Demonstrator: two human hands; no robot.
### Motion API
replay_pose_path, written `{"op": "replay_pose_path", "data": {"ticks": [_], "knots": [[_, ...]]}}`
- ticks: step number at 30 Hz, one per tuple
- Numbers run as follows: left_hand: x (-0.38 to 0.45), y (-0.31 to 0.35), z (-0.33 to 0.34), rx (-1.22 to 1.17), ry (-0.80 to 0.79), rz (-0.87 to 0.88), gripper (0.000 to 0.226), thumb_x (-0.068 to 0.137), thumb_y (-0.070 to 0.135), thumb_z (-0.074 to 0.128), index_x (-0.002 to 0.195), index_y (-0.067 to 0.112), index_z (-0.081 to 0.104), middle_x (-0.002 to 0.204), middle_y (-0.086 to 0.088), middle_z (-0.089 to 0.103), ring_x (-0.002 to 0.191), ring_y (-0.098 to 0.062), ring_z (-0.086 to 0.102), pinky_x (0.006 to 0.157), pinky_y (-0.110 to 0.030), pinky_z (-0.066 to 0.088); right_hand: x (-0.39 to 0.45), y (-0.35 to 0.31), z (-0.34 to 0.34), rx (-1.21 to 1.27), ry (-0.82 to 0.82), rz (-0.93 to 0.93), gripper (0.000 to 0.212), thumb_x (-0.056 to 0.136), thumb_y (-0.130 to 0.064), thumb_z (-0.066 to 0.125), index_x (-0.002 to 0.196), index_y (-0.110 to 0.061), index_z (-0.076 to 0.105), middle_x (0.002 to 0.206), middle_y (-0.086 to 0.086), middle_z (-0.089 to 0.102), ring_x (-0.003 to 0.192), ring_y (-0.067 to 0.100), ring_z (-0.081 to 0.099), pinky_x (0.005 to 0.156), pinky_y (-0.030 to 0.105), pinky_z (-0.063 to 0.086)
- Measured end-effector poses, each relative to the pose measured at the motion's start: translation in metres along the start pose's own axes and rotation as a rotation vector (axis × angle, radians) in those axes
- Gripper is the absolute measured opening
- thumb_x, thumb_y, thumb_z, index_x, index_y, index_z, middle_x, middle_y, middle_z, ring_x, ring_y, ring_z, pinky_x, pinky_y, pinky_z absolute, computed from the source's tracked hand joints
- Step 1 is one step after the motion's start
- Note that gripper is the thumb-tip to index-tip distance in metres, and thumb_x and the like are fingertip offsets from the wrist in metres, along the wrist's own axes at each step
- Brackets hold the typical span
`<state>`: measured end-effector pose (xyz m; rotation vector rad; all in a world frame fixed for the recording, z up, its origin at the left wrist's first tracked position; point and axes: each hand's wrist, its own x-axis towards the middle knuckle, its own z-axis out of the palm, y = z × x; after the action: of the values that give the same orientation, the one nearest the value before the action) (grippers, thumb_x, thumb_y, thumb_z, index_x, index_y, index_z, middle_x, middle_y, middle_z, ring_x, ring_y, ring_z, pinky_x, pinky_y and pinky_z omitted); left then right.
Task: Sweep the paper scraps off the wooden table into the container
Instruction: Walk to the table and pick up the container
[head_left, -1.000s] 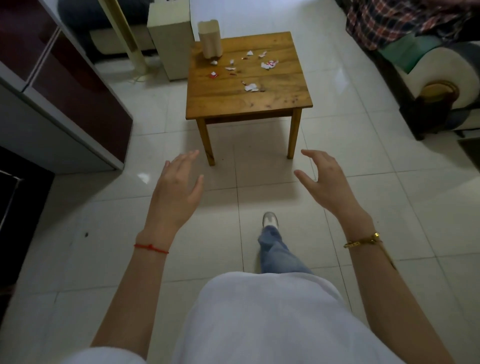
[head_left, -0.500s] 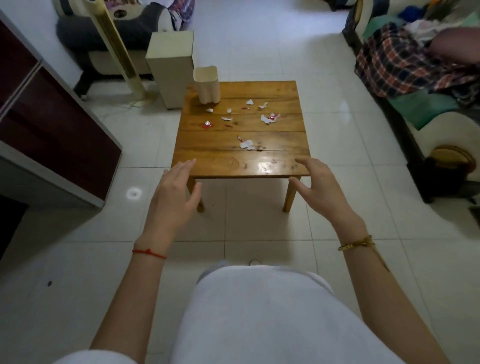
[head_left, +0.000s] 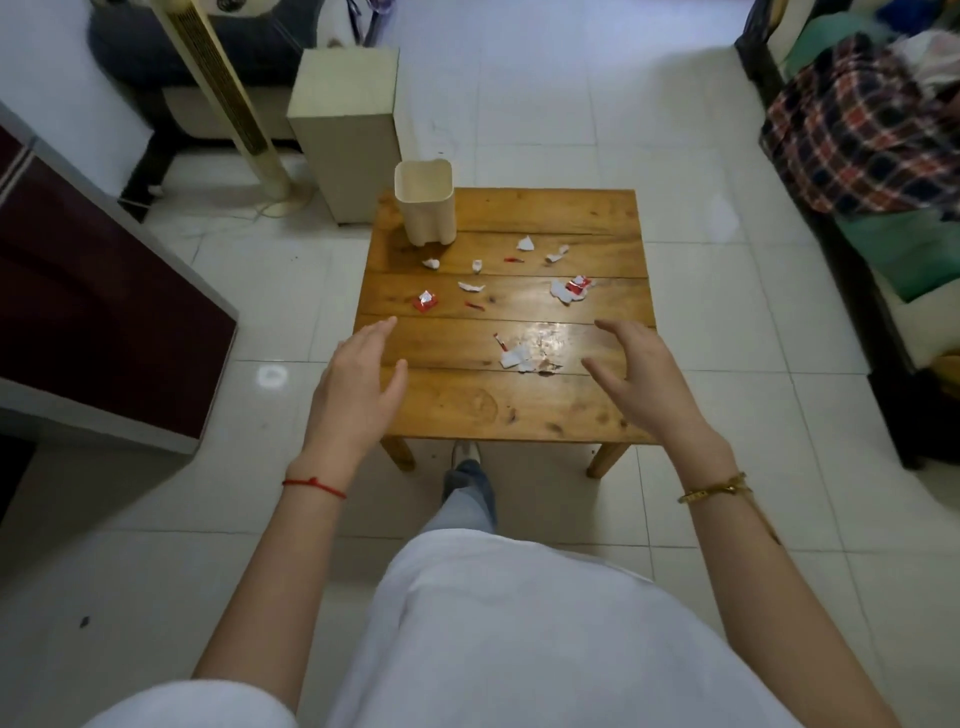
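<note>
At the centre of the view stood the table (head_left: 519, 410), a small square of wooden planks on a white tiled floor (head_left: 571, 130). On its corner at 11 o'clock the container (head_left: 425, 208) stood upright, cream, open at the top. The scraps (head_left: 570, 289), white and red bits of paper, lay scattered over the middle planks: one red and white piece toward 9 o'clock, a larger cluster toward 3 o'clock, small bits just in front of the container, and a white piece near the table's centre, closest to the person. None was in contact with the container as far as could be seen.

The left hand (head_left: 358, 387) was held above the near left edge of the table, fingers straight and together, thumb spread, palm turned inward, holding nothing. A red string (head_left: 314, 486) circled its wrist. The right hand (head_left: 641, 374) was held above the near right part of the table, fingers loosely curved and spread wide, also empty. A gold bracelet (head_left: 714, 488) sat on that wrist. Both hands were clear of the scraps.

Off the table at 11 o'clock a cream box (head_left: 343, 130) stood on the floor, with a tall fan (head_left: 228, 98) to its left. At 9 o'clock was a dark red cabinet (head_left: 104, 312). At 2 o'clock a plaid cloth (head_left: 857, 130) lay on a sofa.
</note>
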<state>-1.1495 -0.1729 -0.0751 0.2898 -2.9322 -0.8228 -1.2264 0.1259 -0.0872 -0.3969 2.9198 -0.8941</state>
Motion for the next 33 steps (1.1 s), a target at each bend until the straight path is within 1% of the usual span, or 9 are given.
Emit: {"op": "replay_pose_path", "data": {"ticks": [6, 9, 12, 18, 20, 24, 28, 30, 33], "knots": [[0.145, -0.039, 0.010, -0.007, -0.031, -0.092, 0.050, 0.094, 0.035, 0.047, 0.141, 0.024, 0.035, 0.143, -0.001, 0.045, 0.130, -0.022, 0.044, 0.100, -0.040, 0.043, 0.117, -0.015, 0.025, 0.016, 0.000, 0.049, 0.044, 0.092, -0.030, 0.058, 0.132, -0.016, 0.047, 0.133, 0.001, 0.053, 0.126, 0.016, 0.046, 0.105, 0.035, 0.040], [0.220, -0.058, 0.019, 0.012, -0.036, -0.109, 0.050, 0.094, 0.032, 0.049, 0.141, 0.020, 0.036, 0.143, -0.004, 0.045, 0.131, -0.023, 0.044, 0.101, -0.040, 0.042, 0.172, -0.017, 0.039, 0.013, -0.010, 0.082, 0.043, 0.092, -0.029, 0.058, 0.131, -0.015, 0.048, 0.129, 0.001, 0.055, 0.120, 0.015, 0.049, 0.102, 0.033, 0.041], [0.291, -0.075, 0.030, 0.023, -0.050, -0.130, 0.050, 0.094, 0.032, 0.049, 0.141, 0.020, 0.036, 0.143, -0.004, 0.045, 0.131, -0.023, 0.044, 0.101, -0.040, 0.043, 0.221, -0.017, 0.052, -0.006, -0.026, 0.125, 0.043, 0.092, -0.029, 0.057, 0.131, -0.016, 0.048, 0.126, 0.001, 0.056, 0.118, 0.015, 0.049, 0.101, 0.038, 0.043], [0.403, -0.111, 0.067, -0.029, -0.108, -0.196, 0.052, 0.092, 0.032, 0.049, 0.141, 0.018, 0.035, 0.143, -0.007, 0.045, 0.131, -0.026, 0.044, 0.100, -0.042, 0.043, 0.296, -0.009, 0.074, 0.006, -0.037, 0.195, 0.044, 0.093, -0.030, 0.057, 0.133, -0.016, 0.046, 0.132, 0.002, 0.052, 0.122, 0.016, 0.048, 0.102, 0.039, 0.044], [0.434, -0.122, 0.083, -0.059, -0.143, -0.241, 0.052, 0.092, 0.032, 0.050, 0.140, 0.016, 0.035, 0.143, -0.008, 0.045, 0.130, -0.027, 0.045, 0.099, -0.041, 0.042, 0.318, -0.003, 0.083, -0.007, -0.035, 0.202, 0.044, 0.093, -0.030, 0.057, 0.133, -0.015, 0.047, 0.133, 0.003, 0.052, 0.125, 0.017, 0.046, 0.104, 0.038, 0.042], [0.486, -0.148, 0.119, -0.109, -0.212, -0.302, 0.047, 0.091, 0.033, 0.051, 0.132, 0.011, 0.044, 0.132, -0.012, 0.053, 0.120, -0.031, 0.052, 0.088, -0.034, 0.045, 0.354, 0.012, 0.106, -0.031, -0.079, 0.209, 0.043, 0.092, -0.028, 0.057, 0.132, -0.013, 0.047, 0.132, 0.004, 0.053, 0.126, 0.018, 0.045, 0.105, 0.035, 0.038], [0.524, -0.178, 0.152, -0.082, -0.304, -0.417, 0.061, 0.091, 0.034, 0.051, 0.143, 0.009, 0.030, 0.143, -0.016, 0.042, 0.130, -0.034, 0.043, 0.102, -0.045, 0.040, 0.380, 0.032, 0.132, -0.049, -0.132, 0.227, 0.044, 0.093, -0.030, 0.056, 0.132, -0.012, 0.047, 0.131, 0.005, 0.053, 0.125, 0.019, 0.045, 0.106, 0.037, 0.039], [0.535, -0.189, 0.166, -0.104, -0.325, -0.460, 0.063, 0.091, 0.034, 0.052, 0.144, 0.009, 0.028, 0.142, -0.017, 0.044, 0.127, -0.036, 0.045, 0.102, -0.047, 0.042, 0.391, 0.039, 0.145, -0.053, -0.149, 0.230, 0.044, 0.093, -0.030, 0.056, 0.132, -0.013, 0.047, 0.132, 0.005, 0.053, 0.125, 0.019, 0.045, 0.106, 0.037, 0.039], [0.546, -0.198, 0.182, -0.162, -0.322, -0.475, 0.057, 0.090, 0.034, 0.053, 0.138, 0.009, 0.036, 0.132, -0.016, 0.053, 0.118, -0.036, 0.053, 0.096, -0.045, 0.047, 0.406, 0.048, 0.163, -0.055, -0.167, 0.226, 0.046, 0.093, -0.031, 0.056, 0.133, -0.013, 0.047, 0.133, 0.004, 0.053, 0.126, 0.018, 0.045, 0.107, 0.035, 0.038]]}}
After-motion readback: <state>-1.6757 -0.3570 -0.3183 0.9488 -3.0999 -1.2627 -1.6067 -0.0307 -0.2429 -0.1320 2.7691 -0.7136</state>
